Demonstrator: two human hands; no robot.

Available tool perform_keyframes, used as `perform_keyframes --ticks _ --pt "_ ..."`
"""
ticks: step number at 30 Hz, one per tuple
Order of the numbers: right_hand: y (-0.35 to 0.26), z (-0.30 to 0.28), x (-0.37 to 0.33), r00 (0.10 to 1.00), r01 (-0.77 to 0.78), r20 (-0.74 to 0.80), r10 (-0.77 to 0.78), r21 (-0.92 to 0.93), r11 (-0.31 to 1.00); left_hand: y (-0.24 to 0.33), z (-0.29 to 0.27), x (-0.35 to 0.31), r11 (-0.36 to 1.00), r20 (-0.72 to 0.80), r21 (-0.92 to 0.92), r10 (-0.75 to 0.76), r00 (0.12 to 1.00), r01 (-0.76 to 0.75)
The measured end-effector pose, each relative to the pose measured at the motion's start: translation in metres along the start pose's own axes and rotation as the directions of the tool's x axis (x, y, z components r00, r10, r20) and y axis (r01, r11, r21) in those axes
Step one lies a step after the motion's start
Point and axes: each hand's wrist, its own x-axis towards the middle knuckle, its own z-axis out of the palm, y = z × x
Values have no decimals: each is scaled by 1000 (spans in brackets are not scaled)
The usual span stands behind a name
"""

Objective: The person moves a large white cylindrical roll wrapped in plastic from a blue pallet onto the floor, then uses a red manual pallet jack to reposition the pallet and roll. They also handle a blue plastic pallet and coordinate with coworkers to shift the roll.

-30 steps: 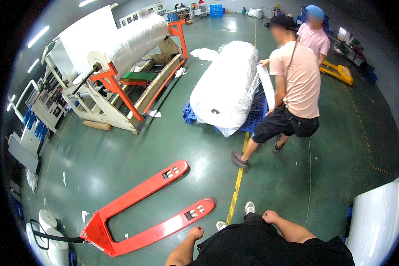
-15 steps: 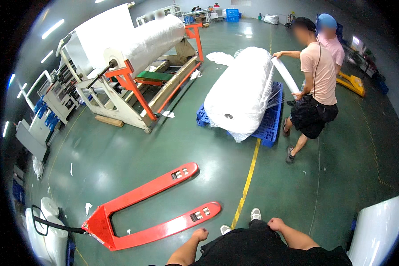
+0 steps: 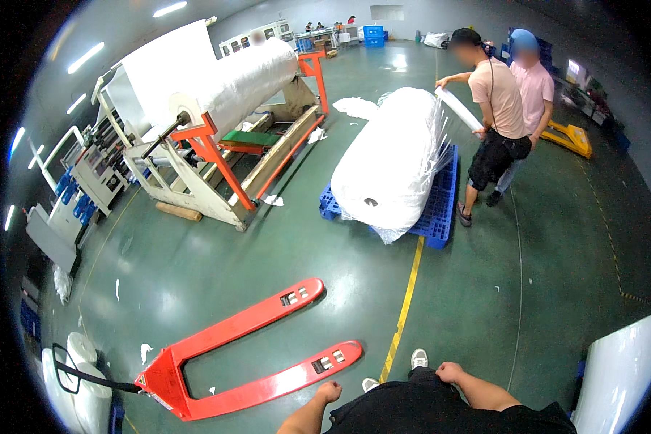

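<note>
My left hand (image 3: 330, 391) hangs loosely curled beside my body, close to the tip of the nearer fork of a red pallet jack (image 3: 169, 372). My right hand (image 3: 450, 372) is also curled, by my right thigh, and nothing shows in it. Ahead lies a large white roll wrapped in clear film (image 3: 383, 163) on a blue plastic pallet (image 3: 439, 217). To its right, a co-worker in a pink shirt (image 3: 500, 98) holds a smaller roll of stretch film (image 3: 458, 108) in both hands, with film running to the large roll. Another person (image 3: 535, 87) stands behind.
On the left stands an unwinding machine with orange arms (image 3: 208, 152) bearing a big film-covered roll (image 3: 246, 79). White rolls (image 3: 87, 394) sit behind the jack's handle. Another white roll (image 3: 622, 369) is at the right. A yellow pallet jack (image 3: 571, 137) is farther right. Yellow tape (image 3: 405, 304) marks the floor.
The co-worker with the stretch film has stepped away from me along the pallet's right side, and the second person shows more fully. My hands stay curled in nearly the same places.
</note>
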Motion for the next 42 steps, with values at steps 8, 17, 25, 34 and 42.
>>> perform_keyframes --ticks 8,17,25,34,42 --pt "6 1 0 999 -49 2 49 4 999 -5 7 2 1000 35 -9 19 999 -18" --pt "3 2 -3 1000 -13 16 13 18 1000 -9 3 3 998 30 7 56 998 -56" --pt "5 5 1 1000 -24 15 24 -3 1000 1 -3 -7 998 9 -4 58 998 -58" --pt "4 3 0 1000 -19 23 19 -10 1000 -1 -1 -9 999 -10 -10 38 999 -38" --pt "3 1 -4 999 -28 22 28 -6 1000 -7 6 0 999 14 0 43 999 -43"
